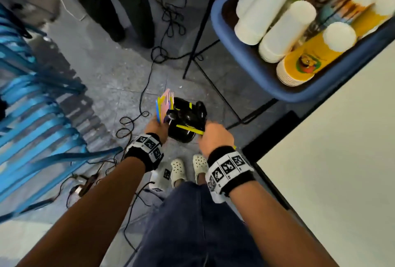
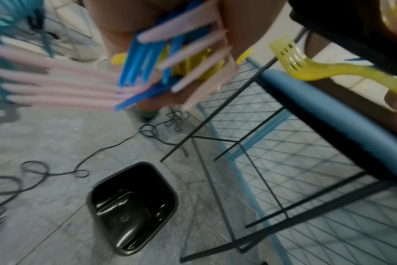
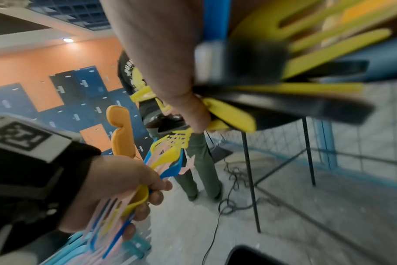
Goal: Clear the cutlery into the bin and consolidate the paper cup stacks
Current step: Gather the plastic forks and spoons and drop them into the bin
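Grey floor, small black plastic bin (image 2: 132,208) below my hands | left hand (image 1: 154,128) grips pink, blue, yellow plastic cutlery (image 1: 164,106) | right hand (image 1: 214,138) grips yellow and black plastic cutlery (image 1: 189,129) | nothing dropped yet, paper cup stacks (image 1: 286,31) still to do

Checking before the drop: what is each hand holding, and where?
Left hand grips mixed plastic cutlery by its handles; right hand grips yellow and black cutlery, hold point unclear.

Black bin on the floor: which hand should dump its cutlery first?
Left, probably. The left hand grips a bundle of pink, blue and yellow plastic cutlery beside the black plastic bin; the right hand holds black and yellow plastic cutlery over it too, so it's close.
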The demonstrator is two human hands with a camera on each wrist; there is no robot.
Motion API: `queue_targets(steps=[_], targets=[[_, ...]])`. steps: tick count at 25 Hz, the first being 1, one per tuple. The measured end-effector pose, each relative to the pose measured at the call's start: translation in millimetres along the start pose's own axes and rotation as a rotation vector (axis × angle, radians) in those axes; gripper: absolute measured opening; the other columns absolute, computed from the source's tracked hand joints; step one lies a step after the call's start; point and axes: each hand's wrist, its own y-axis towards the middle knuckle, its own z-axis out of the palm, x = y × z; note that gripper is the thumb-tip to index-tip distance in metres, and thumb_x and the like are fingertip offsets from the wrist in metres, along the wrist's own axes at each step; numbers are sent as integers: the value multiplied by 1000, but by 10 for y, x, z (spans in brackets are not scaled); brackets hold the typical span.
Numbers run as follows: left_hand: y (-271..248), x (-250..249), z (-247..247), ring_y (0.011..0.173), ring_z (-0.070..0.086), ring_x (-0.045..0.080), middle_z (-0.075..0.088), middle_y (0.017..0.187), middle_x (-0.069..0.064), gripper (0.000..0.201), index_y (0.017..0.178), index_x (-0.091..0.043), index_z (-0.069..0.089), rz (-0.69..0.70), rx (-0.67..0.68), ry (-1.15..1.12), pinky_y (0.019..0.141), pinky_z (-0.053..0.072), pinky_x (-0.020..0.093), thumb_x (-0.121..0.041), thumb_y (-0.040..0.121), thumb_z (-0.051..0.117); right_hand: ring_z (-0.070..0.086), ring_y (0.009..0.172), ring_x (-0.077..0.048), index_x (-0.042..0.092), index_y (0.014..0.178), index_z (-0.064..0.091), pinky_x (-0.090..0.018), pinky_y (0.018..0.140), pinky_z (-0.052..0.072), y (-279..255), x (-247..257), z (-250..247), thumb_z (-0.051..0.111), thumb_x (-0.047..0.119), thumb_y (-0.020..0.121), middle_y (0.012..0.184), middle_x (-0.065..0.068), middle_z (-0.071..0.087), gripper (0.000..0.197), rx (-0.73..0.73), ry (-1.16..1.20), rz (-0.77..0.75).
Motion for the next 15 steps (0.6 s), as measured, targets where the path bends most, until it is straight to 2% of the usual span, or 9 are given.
queue_targets(steps=[2,3,5,7,9,10,12,14,15], targets=[[261,281,7,96,62,43,64,99,34,22,105,2,60,-103,0,-21,80,47,47,-6,89,48,59,108,-36,5,109,58,-40,87,47,343,31,387,54,23,88,113,-19,63,28,68,132,84],[453,412,38,83,61,42,62,80,33,16,91,-1,62,-156,22,-30,72,47,47,0,85,47,60,107,-37,4,108,59,-40,86,48,557,30,574,55,22,88,112,-21,63,28,84,213,129],[822,690,150,59,50,29,46,54,15,19,74,-8,55,-229,75,-23,58,39,37,5,83,44,61,106,-36,1,109,61,-39,86,49,974,-34,950,56,21,88,112,-23,64,29,116,345,202],[1140,898,263,44,42,23,40,54,7,17,81,-6,48,-256,115,-36,47,34,26,8,85,40,61,106,-34,0,112,61,-34,85,48,1360,-127,1260,57,21,88,114,-22,64,32,150,398,267],[1468,1134,418,45,46,21,44,59,12,17,83,-6,48,-289,153,-50,37,39,20,8,86,39,60,107,-33,1,112,61,-30,82,45,1740,-233,1567,57,19,87,115,-20,64,32,188,423,318],[1646,1238,507,51,49,25,50,64,19,15,87,-6,50,-309,172,-53,41,44,21,5,85,41,60,106,-33,1,112,61,-28,80,43,1937,-283,1710,57,19,87,115,-19,64,31,203,435,339],[1976,1441,706,65,60,36,55,77,28,19,100,0,54,-335,244,-30,59,52,37,-1,82,48,60,106,-34,0,112,60,-28,78,42,2281,-363,1981,57,19,86,115,-20,63,32,230,446,381],[2323,1653,906,88,64,42,60,92,28,33,111,1,52,-372,305,21,80,54,48,-8,80,56,59,107,-34,-1,114,59,-30,82,44,2590,-420,2214,58,20,86,117,-21,62,34,249,422,390],[2400,1649,934,89,64,40,62,95,24,35,114,-2,50,-390,336,56,85,53,48,-11,81,58,58,109,-34,-1,115,58,-31,85,45,2693,-429,2280,58,19,86,119,-21,61,36,258,413,395]])
